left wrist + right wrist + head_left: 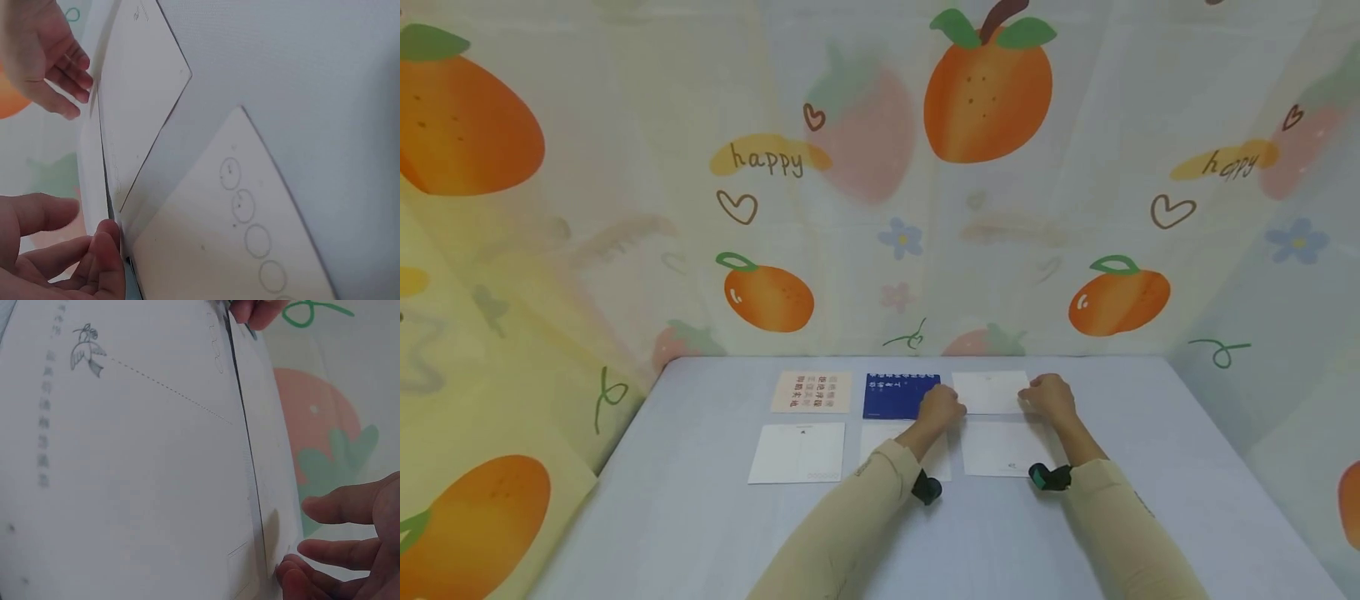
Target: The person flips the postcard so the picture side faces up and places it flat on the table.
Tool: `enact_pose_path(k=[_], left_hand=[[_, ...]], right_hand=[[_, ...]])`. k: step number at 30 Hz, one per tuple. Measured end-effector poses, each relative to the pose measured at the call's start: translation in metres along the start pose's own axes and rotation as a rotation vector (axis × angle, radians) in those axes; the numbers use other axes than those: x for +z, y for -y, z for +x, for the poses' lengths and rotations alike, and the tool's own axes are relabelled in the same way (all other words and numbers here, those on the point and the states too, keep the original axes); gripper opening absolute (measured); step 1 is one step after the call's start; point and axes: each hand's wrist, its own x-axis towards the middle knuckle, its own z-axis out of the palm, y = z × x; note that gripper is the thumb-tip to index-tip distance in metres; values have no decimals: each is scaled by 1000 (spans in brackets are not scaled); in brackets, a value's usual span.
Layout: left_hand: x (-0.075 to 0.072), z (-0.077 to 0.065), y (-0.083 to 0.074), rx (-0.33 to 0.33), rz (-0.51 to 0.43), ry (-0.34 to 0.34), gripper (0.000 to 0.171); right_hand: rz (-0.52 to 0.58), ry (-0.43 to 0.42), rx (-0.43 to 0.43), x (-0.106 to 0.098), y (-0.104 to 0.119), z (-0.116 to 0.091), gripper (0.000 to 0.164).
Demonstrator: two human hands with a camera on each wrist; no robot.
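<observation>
In the head view, a plain white card [988, 393] lies in the far row between my two hands. My left hand [942, 408] is at its left side, over the right edge of a dark blue card [891, 396] with white writing. At the white card's right edge is my right hand [1051, 398]. The left wrist view shows the left thumb apart from the other fingers, whose tips rest low by the card edges. Loosely extended fingers of the right hand [350, 531] reach the far card's edge in the right wrist view, with nothing visibly pinched.
A near row holds a left white card [797, 452], a middle one [880, 435] partly under the left forearm, and a right one [1000, 446] printed with a small bird. A cream card [812, 392] with reddish writing lies far left. A fruit-print curtain [880, 275] borders the table.
</observation>
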Motion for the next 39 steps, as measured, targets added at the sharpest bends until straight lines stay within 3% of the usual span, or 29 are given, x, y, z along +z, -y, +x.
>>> enact_pose_path(k=[2, 7, 13, 16, 20, 22, 26, 30, 39], left_hand=[[-1, 0, 0, -5, 7, 10, 10], [-5, -1, -1, -22, 8, 43, 28], [-8, -4, -4, -53, 11, 71, 12], [-9, -4, -5, -62, -8, 71, 12], [-10, -3, -3, -54, -40, 78, 29], [-10, -2, -2, -51, -68, 77, 30], [-11, -3, 2, -56, -143, 63, 7], [-12, -3, 5, -55, -204, 47, 30], [-15, -1, 7, -63, -286, 29, 30]], right_hand=[[-7, -17, -7, 1, -1, 0, 40], [-35, -55, 2, 3, -4, 0, 30], [-27, -72, -4, 4, -8, 3, 29], [2, -88, 0, 4, -12, 6, 29], [75, -95, 25, 4, -19, 10, 29], [113, -87, 37, 5, -22, 11, 28], [193, -65, 77, 6, -24, 12, 28], [243, -74, 116, 6, -24, 11, 32], [332, -115, 154, 4, -22, 9, 33]])
